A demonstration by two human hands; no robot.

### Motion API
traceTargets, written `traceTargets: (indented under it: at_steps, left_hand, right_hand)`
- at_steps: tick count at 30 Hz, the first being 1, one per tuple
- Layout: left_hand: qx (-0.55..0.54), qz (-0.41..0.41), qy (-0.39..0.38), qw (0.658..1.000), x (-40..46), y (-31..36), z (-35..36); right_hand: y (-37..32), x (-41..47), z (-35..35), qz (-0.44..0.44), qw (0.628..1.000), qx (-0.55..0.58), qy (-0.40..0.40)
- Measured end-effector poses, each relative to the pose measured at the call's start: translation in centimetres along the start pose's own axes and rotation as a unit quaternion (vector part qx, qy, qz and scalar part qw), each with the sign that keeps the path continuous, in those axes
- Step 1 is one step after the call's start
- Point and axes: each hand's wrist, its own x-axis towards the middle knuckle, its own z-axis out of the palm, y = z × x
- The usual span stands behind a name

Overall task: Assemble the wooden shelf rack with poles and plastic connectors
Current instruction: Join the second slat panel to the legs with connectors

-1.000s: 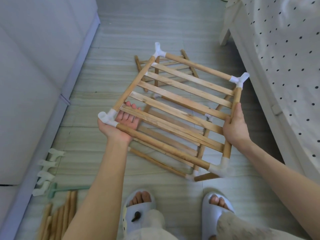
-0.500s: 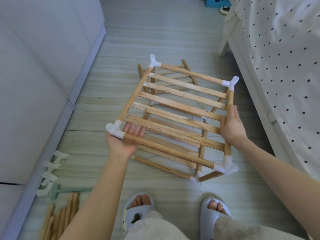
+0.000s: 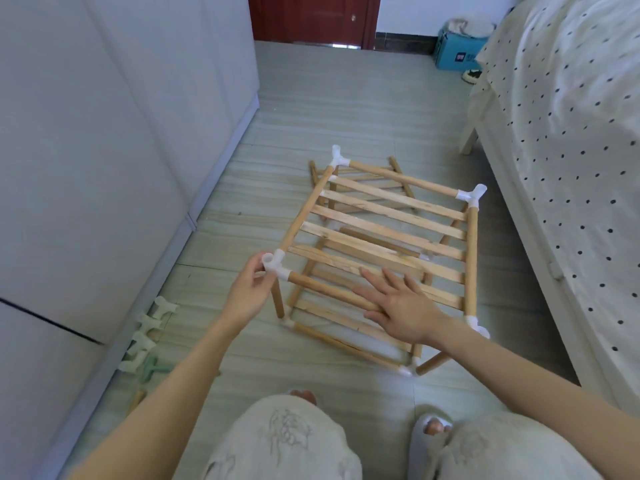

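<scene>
The wooden shelf rack [image 3: 384,220] stands on the floor in two slatted tiers joined by short upright poles. White plastic connectors cap the upper tier's corners. My left hand [image 3: 247,289] pinches the near-left connector [image 3: 275,266] between thumb and fingers. Flat on the upper tier's front pole [image 3: 329,289] and nearest slats lies my right hand [image 3: 398,306], fingers spread and straight. The far connectors [image 3: 472,195] point upward with their sockets bare.
Several spare connectors [image 3: 149,336] and a green mallet [image 3: 150,367] lie by the white cabinet [image 3: 104,150] at left, with loose poles [image 3: 136,401] just below. A bed with dotted sheet [image 3: 561,168] bounds the right. A blue box [image 3: 457,50] and a door stand far back.
The upper tier came down from my hands onto the upright poles. My left hand shifted from under the corner to pinching its connector. My right hand left the right side pole and lies flat on top.
</scene>
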Motion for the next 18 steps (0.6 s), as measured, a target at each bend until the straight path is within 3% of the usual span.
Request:
traceTargets:
  at_steps: [6, 12, 18]
  left_hand:
    - [0.011, 0.055, -0.022, 0.998, -2.8, -1.2, 0.8]
    - [0.050, 0.018, -0.088, 0.995, -4.0, -1.6, -0.3]
    - [0.092, -0.054, -0.032, 0.994, -7.9, -5.3, -5.3]
  right_hand:
    - [0.9, -1.1, 0.8, 0.033, 0.999, 0.010, -0.015]
    - [-2.0, -1.0, -0.6, 0.064, 0.994, 0.058, -0.061]
    - [-9.6, 0.1, -6.1, -0.047, 0.992, 0.056, 0.098]
